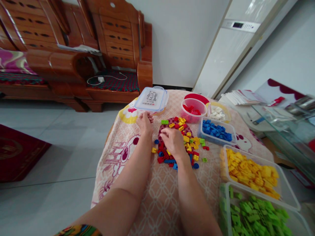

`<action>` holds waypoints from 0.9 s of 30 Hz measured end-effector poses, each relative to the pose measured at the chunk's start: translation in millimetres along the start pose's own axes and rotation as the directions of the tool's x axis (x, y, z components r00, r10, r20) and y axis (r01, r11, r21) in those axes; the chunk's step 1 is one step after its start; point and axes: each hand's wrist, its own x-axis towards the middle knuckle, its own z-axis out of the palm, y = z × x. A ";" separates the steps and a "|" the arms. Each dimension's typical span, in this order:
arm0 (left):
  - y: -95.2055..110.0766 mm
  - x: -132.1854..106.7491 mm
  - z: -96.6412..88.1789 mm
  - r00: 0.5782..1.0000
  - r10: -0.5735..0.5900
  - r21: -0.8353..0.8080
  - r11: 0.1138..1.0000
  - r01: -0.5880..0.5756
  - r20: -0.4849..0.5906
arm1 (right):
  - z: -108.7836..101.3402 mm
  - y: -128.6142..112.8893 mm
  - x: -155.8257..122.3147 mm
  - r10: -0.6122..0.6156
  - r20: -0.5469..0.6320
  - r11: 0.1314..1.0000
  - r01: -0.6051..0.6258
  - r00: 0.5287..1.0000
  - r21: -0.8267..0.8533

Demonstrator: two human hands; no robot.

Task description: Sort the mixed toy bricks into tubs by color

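A heap of small toy bricks in red, yellow, blue and green lies on the patterned cloth over the table. My right hand rests on the heap, fingers curled down into the bricks; what they pinch is hidden. My left hand is just left of the heap, fingers bent and touching the near edge of a lidded clear box.
Open tubs stand right of the heap: red bricks, white pieces, blue bricks, yellow bricks, green bricks. A wooden sofa is at the back left, a glass table at the right.
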 end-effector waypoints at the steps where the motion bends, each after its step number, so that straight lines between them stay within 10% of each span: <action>1: 0.5 -0.5 0.2 1.000 -0.007 -0.002 1.000 0.007 -0.005 | 2.8 -4.0 -0.9 -0.009 0.047 0.998 0.012 0.999 -0.064; 16: 2.6 -2.0 2.4 1.000 -0.024 -0.003 1.000 0.024 -0.008 | 16.0 -11.6 -3.2 -0.025 0.322 0.919 0.149 0.946 -0.366; 27: 1.7 -0.7 1.2 1.000 -0.015 -0.005 1.000 0.015 0.002 | -4.3 -5.1 -2.0 0.014 0.112 0.993 -0.001 0.994 -0.115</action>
